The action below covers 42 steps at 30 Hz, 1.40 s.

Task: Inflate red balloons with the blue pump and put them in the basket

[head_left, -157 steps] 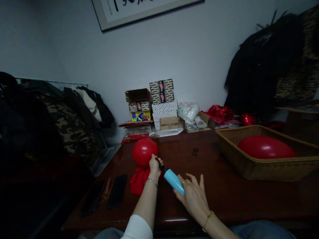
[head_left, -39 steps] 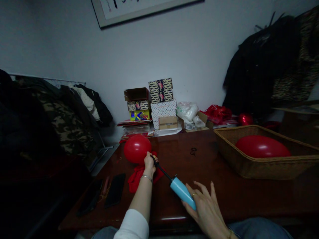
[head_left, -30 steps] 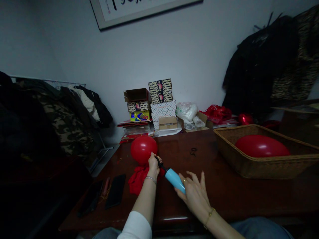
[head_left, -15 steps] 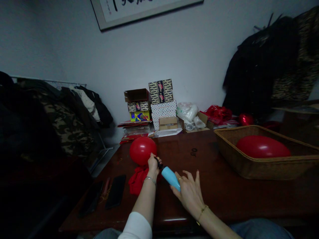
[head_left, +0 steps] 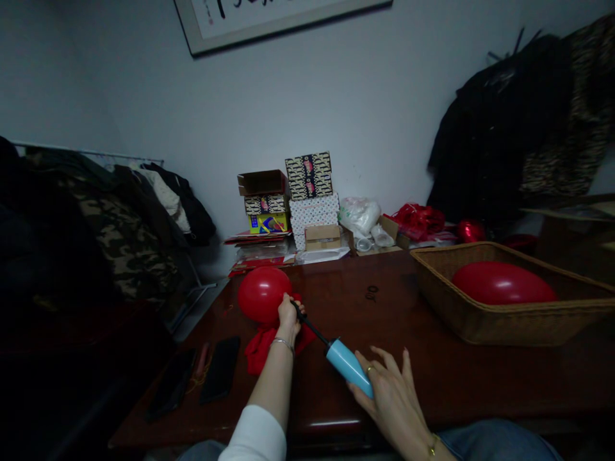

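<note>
A balloon pump (head_left: 350, 366) with a light blue barrel and a thin black rod slants across in front of me. My left hand (head_left: 289, 315) is closed round the black end of the rod, right against a partly filled red balloon (head_left: 263, 294); the balloon's neck is hidden by the fingers. At the near end of the barrel, my right hand (head_left: 388, 384) grips it between thumb and palm, the other fingers stretched out. Crumpled red cloth-like material (head_left: 258, 349) lies under the balloon and left wrist.
A wicker basket (head_left: 485, 320) holding a large red balloon (head_left: 502, 283) stands on the right of the brown table (head_left: 432, 390). Two dark flat objects, one a black slab (head_left: 220, 370), lie at left. Stacked boxes (head_left: 314, 214) line the wall. Small dark loops (head_left: 371, 293) lie mid-table.
My right hand has drawn the blue barrel down and to the right, exposing a long stretch of black rod. My left hand and the balloon have shifted slightly left.
</note>
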Available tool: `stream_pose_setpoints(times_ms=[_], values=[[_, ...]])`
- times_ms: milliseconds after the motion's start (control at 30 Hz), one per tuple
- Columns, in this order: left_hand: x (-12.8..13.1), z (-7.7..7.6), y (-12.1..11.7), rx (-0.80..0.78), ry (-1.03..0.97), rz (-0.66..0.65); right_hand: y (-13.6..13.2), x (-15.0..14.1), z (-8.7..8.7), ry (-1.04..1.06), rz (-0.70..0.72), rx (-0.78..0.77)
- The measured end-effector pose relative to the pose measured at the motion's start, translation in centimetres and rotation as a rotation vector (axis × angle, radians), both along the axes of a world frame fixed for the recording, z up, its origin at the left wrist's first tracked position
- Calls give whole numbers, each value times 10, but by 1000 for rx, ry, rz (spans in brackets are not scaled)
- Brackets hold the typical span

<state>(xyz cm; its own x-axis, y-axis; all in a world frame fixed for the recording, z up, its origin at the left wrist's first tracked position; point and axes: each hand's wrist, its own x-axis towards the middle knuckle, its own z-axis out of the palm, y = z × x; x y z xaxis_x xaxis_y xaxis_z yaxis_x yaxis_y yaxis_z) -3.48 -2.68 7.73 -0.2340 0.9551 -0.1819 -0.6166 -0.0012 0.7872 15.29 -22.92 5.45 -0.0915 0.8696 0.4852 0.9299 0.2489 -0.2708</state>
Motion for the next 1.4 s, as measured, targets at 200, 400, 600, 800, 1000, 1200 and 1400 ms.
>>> stream_pose_setpoints(times_ms=[200,400,600,800,1000,1200,1400], values=[[17,3,-10,-12,5,-12,31,-27,21,40,-29,-50],[21,3,-16,-36,18,-19,50,-43,24,64,-23,-60],[21,-3,-14,-40,31,-11,42,-43,19,73,-38,-61],[15,-6,-8,-9,22,-6,21,-23,12,45,-23,-52],[2,-5,-3,-2,25,11,-8,4,-4,7,12,-34],[6,-2,-7,-29,5,-13,-10,5,-2,8,-4,-37],[20,-1,-15,-30,8,-16,22,-18,15,40,-31,-58]])
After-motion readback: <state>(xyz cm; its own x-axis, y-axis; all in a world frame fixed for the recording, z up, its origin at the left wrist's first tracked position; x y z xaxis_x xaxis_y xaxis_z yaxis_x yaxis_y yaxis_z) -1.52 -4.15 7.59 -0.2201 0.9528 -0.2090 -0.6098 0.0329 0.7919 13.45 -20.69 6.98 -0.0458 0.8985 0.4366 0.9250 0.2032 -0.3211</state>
